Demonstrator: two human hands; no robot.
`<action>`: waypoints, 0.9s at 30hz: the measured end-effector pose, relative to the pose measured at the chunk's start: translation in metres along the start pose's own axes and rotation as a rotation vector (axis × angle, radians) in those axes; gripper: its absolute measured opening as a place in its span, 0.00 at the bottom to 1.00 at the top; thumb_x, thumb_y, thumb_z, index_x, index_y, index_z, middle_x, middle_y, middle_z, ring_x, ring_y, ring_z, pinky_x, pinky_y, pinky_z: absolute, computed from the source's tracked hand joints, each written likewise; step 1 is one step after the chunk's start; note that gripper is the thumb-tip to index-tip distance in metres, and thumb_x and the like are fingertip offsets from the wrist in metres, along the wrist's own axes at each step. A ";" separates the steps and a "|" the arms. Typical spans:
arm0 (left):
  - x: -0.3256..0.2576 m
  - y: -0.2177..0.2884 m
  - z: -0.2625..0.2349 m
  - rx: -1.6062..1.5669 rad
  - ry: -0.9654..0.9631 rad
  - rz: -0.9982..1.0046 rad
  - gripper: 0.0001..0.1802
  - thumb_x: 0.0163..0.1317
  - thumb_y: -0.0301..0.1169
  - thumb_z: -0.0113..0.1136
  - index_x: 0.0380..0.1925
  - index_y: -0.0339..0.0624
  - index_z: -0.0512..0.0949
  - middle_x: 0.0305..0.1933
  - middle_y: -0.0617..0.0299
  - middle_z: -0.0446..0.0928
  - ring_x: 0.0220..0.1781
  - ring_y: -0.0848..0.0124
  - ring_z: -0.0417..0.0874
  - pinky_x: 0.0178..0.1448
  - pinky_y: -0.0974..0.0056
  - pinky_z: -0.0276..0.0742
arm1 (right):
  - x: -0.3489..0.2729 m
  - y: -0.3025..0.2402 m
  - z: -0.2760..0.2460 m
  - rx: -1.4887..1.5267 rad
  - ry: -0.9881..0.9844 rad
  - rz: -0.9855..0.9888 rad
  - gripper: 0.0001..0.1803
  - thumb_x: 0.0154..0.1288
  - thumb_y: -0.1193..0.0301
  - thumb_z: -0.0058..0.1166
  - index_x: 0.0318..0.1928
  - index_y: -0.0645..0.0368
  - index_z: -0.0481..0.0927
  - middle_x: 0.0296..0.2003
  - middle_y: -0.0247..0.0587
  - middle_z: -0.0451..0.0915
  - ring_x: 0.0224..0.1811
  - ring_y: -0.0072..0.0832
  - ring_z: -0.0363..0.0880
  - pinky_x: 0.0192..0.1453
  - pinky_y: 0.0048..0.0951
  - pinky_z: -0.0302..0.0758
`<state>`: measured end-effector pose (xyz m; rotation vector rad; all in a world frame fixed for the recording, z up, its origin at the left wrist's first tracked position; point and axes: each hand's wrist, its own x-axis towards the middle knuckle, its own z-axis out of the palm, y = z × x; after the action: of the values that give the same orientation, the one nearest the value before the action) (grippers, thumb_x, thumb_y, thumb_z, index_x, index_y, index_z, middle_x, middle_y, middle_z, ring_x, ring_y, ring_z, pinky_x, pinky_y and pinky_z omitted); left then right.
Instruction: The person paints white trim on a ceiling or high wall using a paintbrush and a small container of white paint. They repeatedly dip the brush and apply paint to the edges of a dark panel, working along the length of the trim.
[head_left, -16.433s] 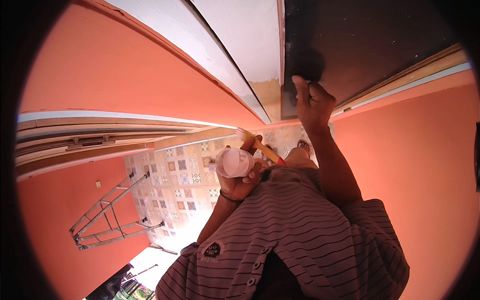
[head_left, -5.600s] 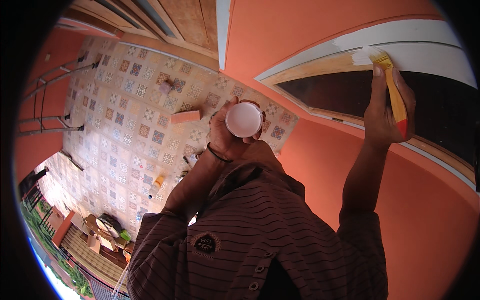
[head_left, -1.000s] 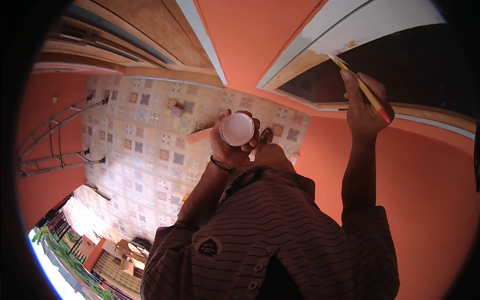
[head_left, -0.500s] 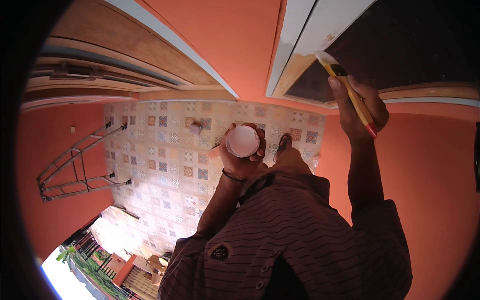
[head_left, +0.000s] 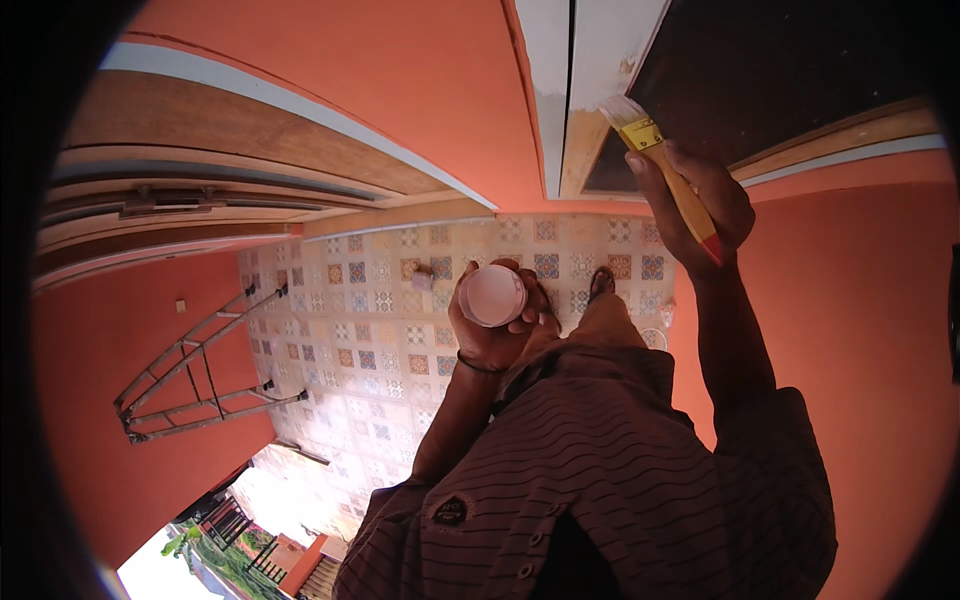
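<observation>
My right hand (head_left: pixel 700 200) is raised and grips a paintbrush (head_left: pixel 660 165) with a yellow handle and a red tip; its pale bristles touch the wooden window frame (head_left: pixel 590 150), which is partly coated white. My left hand (head_left: pixel 495 325) is held at chest height around a small round cup of pale paint (head_left: pixel 492 295). A dark band sits on the left wrist. Below the hands is my striped brown shirt (head_left: pixel 620 470).
Orange walls (head_left: pixel 400 90) surround the window; a dark pane (head_left: pixel 790 80) lies right of the frame. Far below is a patterned tile floor (head_left: pixel 380 340). A metal ladder frame (head_left: pixel 190 380) leans at the left wall. One foot (head_left: pixel 600 283) shows on the tiles.
The view has swung round a little, and my right hand has shifted the brush along the frame. The left hand keeps the cup in the same hold.
</observation>
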<state>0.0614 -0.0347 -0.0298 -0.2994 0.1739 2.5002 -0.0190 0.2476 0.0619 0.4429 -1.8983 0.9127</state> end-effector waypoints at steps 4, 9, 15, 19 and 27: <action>0.001 0.005 0.005 0.036 0.043 -0.005 0.32 0.78 0.58 0.49 0.57 0.38 0.80 0.50 0.44 0.81 0.36 0.53 0.82 0.24 0.66 0.78 | -0.009 -0.006 0.004 0.074 -0.157 0.253 0.12 0.62 0.75 0.79 0.39 0.61 0.85 0.33 0.42 0.88 0.31 0.26 0.88 0.34 0.29 0.84; 0.002 0.008 0.014 0.065 0.109 -0.012 0.32 0.81 0.56 0.43 0.54 0.36 0.80 0.47 0.44 0.82 0.32 0.55 0.82 0.21 0.67 0.73 | 0.016 0.015 0.012 -0.048 -0.106 0.059 0.13 0.63 0.80 0.78 0.42 0.65 0.84 0.37 0.46 0.89 0.38 0.25 0.91 0.39 0.24 0.87; 0.002 0.010 0.013 0.048 0.084 -0.024 0.32 0.80 0.56 0.45 0.53 0.36 0.80 0.48 0.44 0.82 0.32 0.55 0.82 0.21 0.67 0.72 | 0.016 0.003 0.011 -0.065 0.105 -0.057 0.21 0.59 0.79 0.81 0.49 0.64 0.84 0.38 0.47 0.89 0.37 0.30 0.91 0.37 0.27 0.88; 0.000 0.012 0.006 0.058 0.094 -0.030 0.31 0.79 0.56 0.48 0.55 0.37 0.80 0.49 0.44 0.81 0.34 0.55 0.81 0.23 0.66 0.76 | 0.000 0.000 0.013 -0.090 0.162 -0.153 0.26 0.56 0.78 0.83 0.52 0.62 0.82 0.40 0.48 0.88 0.37 0.33 0.91 0.37 0.29 0.89; -0.007 0.017 0.000 0.066 0.076 -0.088 0.32 0.77 0.57 0.53 0.61 0.40 0.81 0.53 0.48 0.79 0.40 0.55 0.79 0.29 0.65 0.81 | -0.036 0.046 0.049 0.024 0.271 -0.026 0.23 0.55 0.78 0.84 0.47 0.62 0.82 0.43 0.49 0.89 0.38 0.34 0.91 0.39 0.29 0.89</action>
<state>0.0571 -0.0523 -0.0269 -0.3671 0.2671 2.3923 -0.0603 0.2384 -0.0020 0.3383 -1.6333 0.9295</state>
